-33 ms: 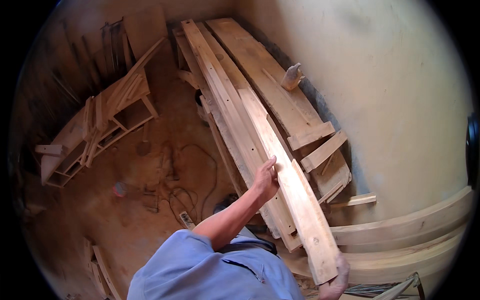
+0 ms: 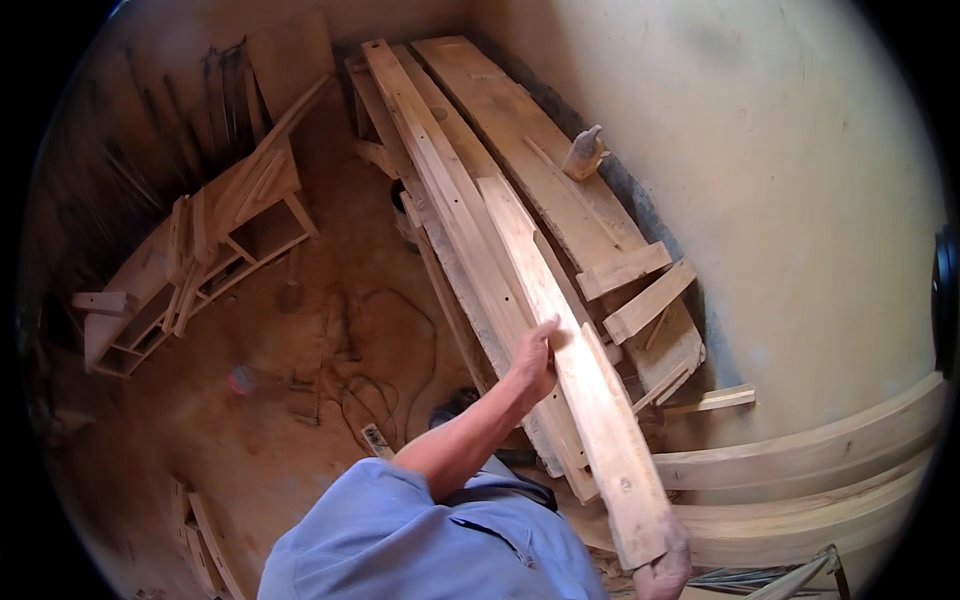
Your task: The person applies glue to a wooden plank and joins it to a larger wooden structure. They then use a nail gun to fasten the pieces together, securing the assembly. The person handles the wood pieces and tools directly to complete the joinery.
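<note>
A long pale wooden board [image 2: 615, 445] with notched edges slants from the workbench toward me. My left hand [image 2: 536, 362] grips its left edge near the middle, thumb on top and fingers hidden below. At the near end, my right hand [image 2: 669, 565] is wrapped round the board's lower right corner; some of its fingers are out of sight. Under and left of the board lies a long beam [image 2: 470, 225] with small dark holes along it.
A plank bench [image 2: 520, 130] by the wall carries a dusty bottle [image 2: 584, 153] and wood offcuts [image 2: 650, 300]. Thick boards [image 2: 800, 465] lean at the right. Further left stand a wooden frame [image 2: 245, 240] with sticks on it, and cables [image 2: 370, 400] on the dusty floor.
The board's near end has shifted slightly to the left, and my right hand has moved with it. My left hand sits slightly lower, still on the board.
</note>
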{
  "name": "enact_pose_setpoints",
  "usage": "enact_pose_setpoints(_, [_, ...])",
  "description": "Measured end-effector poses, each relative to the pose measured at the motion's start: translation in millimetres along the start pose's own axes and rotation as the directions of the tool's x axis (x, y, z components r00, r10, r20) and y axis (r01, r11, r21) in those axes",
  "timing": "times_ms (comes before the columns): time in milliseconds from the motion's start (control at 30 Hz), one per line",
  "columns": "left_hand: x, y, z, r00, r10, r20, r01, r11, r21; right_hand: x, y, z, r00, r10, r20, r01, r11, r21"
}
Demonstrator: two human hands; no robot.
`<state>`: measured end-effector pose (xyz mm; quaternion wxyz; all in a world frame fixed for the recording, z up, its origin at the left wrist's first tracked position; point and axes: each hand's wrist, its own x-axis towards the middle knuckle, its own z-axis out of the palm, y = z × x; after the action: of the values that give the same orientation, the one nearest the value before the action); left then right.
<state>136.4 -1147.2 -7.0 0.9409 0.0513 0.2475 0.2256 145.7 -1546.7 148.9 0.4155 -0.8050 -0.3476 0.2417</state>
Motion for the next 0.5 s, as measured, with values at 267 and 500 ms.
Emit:
enact_pose_setpoints(267, [12, -31, -37, 0.996, -0.084, -0.031, 0.086, 0.994, 0.067, 47, 4, 42, 0.957, 0.261, 0.130, -0.285, 0.928, 0.239])
enact_pose_setpoints(500, [53, 12, -60, 0.989, -0.003, -0.147, 0.007, 1.000, 0.028, 111, 74, 74, 0.975, 0.180, 0.130, -0.172, 0.983, -0.070])
